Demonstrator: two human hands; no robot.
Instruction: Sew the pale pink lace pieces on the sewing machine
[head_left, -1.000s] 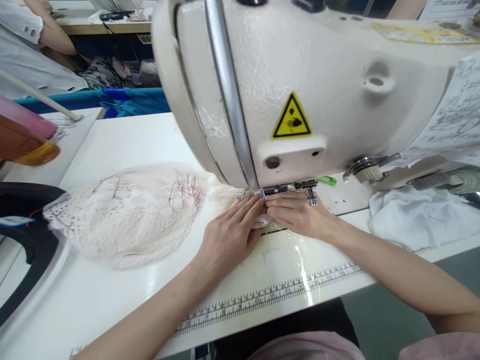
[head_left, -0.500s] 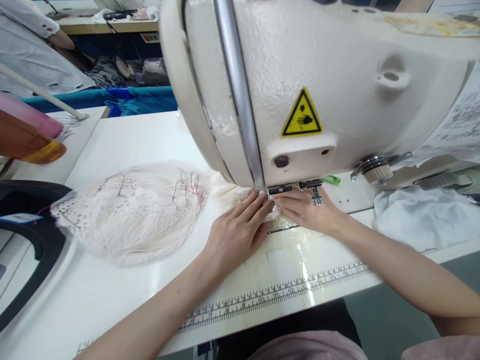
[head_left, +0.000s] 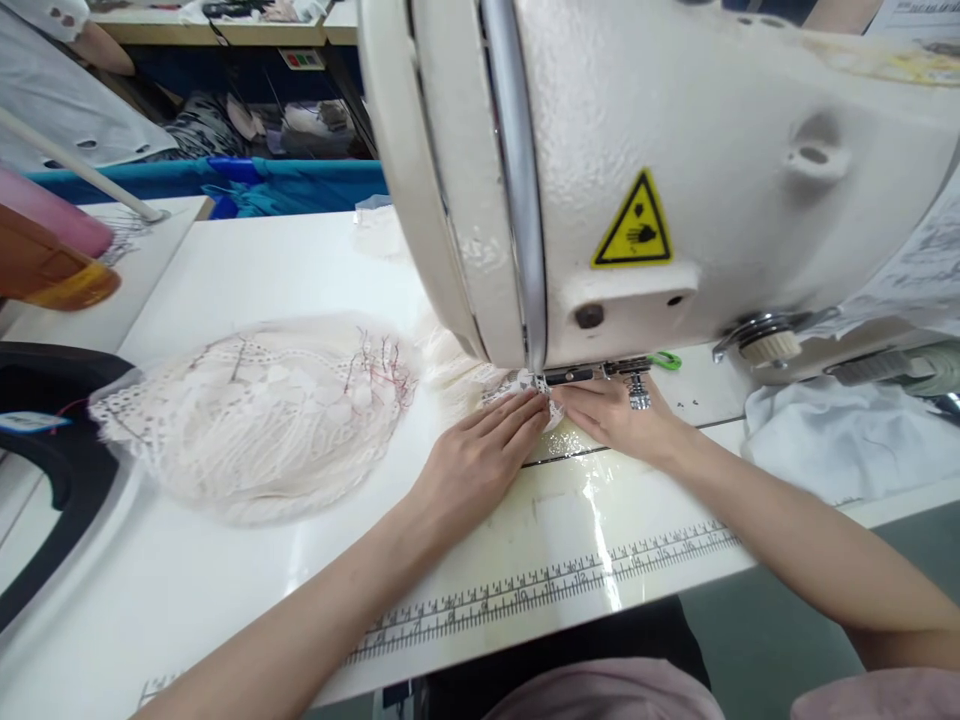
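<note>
Pressing leftward-running lace with flat, straight-fingered left hand, the nearer; meeting its end with right hand of indiscernible grip.

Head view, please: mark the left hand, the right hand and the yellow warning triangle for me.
Left hand (head_left: 480, 463): head view, back of the hand.
Right hand (head_left: 628, 426): head view, back of the hand.
Yellow warning triangle (head_left: 634, 222): head view, middle of the sticker.
</note>
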